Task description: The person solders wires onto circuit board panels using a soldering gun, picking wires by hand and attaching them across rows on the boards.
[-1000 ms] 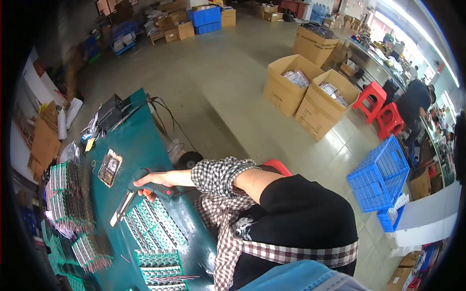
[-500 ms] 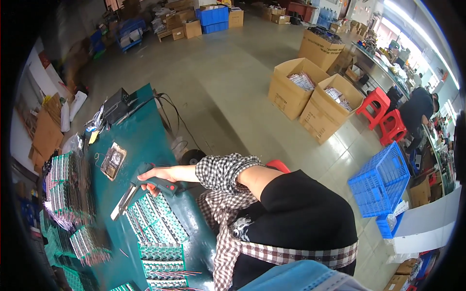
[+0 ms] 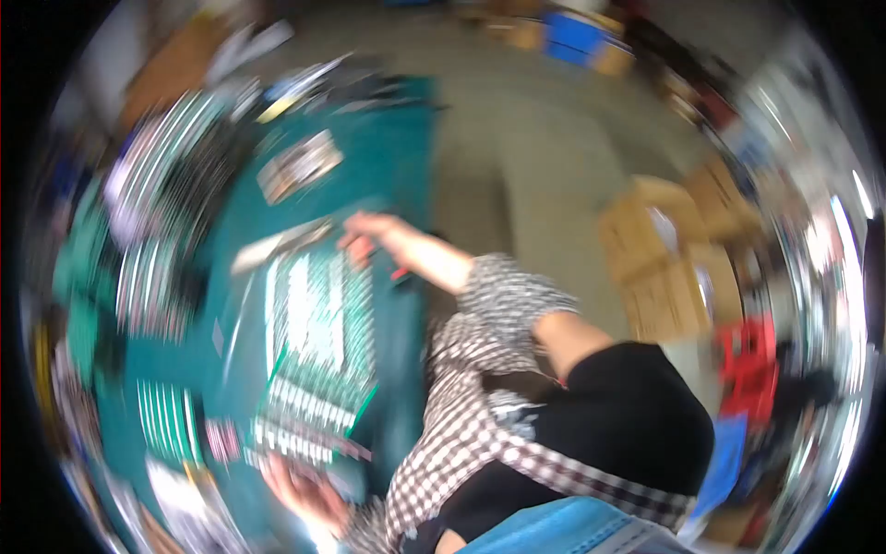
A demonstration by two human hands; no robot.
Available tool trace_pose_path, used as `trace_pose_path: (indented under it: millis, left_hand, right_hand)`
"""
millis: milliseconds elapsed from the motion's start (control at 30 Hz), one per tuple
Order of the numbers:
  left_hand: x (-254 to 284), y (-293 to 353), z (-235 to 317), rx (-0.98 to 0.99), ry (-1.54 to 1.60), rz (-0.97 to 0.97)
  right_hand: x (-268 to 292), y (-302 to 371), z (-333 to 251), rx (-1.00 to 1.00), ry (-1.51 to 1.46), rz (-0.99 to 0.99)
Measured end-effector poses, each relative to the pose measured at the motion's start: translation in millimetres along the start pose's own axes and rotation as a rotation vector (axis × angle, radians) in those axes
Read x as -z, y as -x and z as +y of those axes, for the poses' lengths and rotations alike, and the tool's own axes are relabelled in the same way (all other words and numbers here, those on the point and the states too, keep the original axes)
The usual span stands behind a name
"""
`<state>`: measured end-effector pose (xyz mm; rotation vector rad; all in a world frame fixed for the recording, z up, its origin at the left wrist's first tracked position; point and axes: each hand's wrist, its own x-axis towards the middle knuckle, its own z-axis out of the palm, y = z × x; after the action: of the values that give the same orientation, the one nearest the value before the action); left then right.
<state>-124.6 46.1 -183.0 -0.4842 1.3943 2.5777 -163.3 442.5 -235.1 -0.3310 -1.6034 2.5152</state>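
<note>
The whole picture is smeared by motion. My right hand (image 3: pixel 365 235) reaches out over the green table (image 3: pixel 397 157), at the far end of a block of green-and-white rows of small parts (image 3: pixel 314 342). A small red thing (image 3: pixel 399 273) lies under my forearm. A pale flat strip (image 3: pixel 277 245) lies just left of that hand. My left hand (image 3: pixel 305 489) is low in the picture, at the near end of the same block. Blur hides the fingers of both hands. My checked sleeve (image 3: pixel 512 295) and black trousers (image 3: pixel 628 415) fill the lower right.
More racks of small parts (image 3: pixel 157 240) crowd the left of the table, with a flat tray (image 3: pixel 297 164) further out. On the concrete floor to the right stand open cardboard boxes (image 3: pixel 664 249), a red stool (image 3: pixel 752 351) and, far off, a blue crate (image 3: pixel 577 32).
The view has swung sharply and gone blurred. My left hand has come into sight at the bottom. My right hand stays on the table by the red thing.
</note>
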Motion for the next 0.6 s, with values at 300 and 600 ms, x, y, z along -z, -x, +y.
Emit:
trace_pose_path:
  millis: [300, 600]
  left_hand:
    - [-13.9, 37.6, 11.9, -0.229, 0.155, -0.027]
    - [-2.9, 68.4, 8.4, -0.28, 0.134, 0.122]
  right_hand:
    - [20.6, 19.1, -2.0, -0.203, -0.344, -0.215]
    - [7.4, 30.8, 2.0, -0.22, -0.3, -0.226]
